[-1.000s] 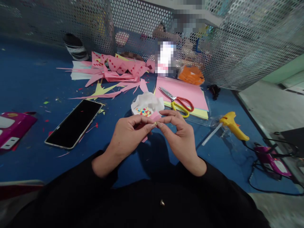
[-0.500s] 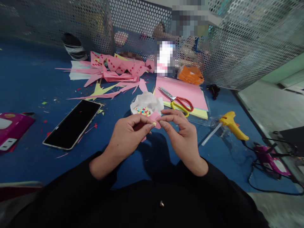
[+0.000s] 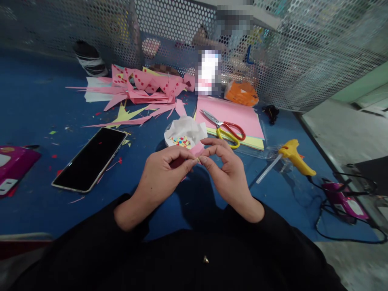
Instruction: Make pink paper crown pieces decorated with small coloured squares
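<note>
Between my two hands is a small piece of pink paper. My left hand pinches its near edge between thumb and index finger. The fingertips of my right hand press on the same paper from the other side, thumb tip almost touching the left thumb. A tiny yellow bit shows between the thumbs; the fingers hide most of it. Just beyond the hands sits a bowl lined with white tissue, with small coloured paper bits inside.
Scissors lie on stacked pink and yellow sheets. A yellow glue gun with its cord is at right, a phone at left. Pink paper cutouts and an orange roll lie before the perforated metal screen.
My right hand has moved slightly left, bringing its thumb closer to the left one over the pink paper. The yellow bit is now more covered. The whole view has shifted a little.
</note>
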{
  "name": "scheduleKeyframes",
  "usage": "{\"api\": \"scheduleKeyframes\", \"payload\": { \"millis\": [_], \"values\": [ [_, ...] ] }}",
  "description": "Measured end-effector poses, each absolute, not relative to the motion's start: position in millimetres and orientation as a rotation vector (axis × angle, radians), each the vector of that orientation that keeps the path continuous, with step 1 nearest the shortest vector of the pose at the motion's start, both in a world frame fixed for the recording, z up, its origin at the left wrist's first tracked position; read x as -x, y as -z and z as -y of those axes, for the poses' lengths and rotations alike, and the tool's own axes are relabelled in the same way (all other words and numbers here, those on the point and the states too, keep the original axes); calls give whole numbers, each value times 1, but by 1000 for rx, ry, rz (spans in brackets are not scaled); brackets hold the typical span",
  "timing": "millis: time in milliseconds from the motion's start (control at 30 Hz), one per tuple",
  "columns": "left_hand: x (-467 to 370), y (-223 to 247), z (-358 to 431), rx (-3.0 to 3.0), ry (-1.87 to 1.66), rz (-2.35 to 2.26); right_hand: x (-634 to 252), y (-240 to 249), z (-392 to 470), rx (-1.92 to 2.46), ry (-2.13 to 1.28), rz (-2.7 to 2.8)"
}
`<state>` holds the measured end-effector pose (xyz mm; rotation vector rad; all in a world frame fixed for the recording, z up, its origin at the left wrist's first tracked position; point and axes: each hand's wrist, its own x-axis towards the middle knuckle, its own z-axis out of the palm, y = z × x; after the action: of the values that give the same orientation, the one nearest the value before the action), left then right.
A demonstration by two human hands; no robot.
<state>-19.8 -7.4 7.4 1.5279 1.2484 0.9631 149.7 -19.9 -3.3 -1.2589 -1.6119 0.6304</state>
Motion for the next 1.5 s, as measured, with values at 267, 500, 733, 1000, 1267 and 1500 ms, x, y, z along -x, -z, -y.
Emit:
{"api": "scheduleKeyframes", "payload": {
  "millis": [267, 500, 733, 1000, 1267, 1500],
  "values": [
    [18, -5, 6, -1342, -987, -1257, -151, 3, 17, 1295, -828, 1486],
    [17, -1, 4, -1282, -987, -1204, -148, 3, 19, 1262, -743, 1568],
    [15, -4, 7, -1252, -916, -1202, -145, 10, 18, 1234, -540, 1609],
    [15, -4, 5, -1268, -908, -1147, -144, 13, 17, 1240, -488, 1636],
    [17, -3, 7, -1290, -863, -1159, -143, 14, 18, 1262, -457, 1632],
    [15, -4, 7, -1294, -858, -1166, -143, 14, 18, 1265, -424, 1645]
  ]
}}
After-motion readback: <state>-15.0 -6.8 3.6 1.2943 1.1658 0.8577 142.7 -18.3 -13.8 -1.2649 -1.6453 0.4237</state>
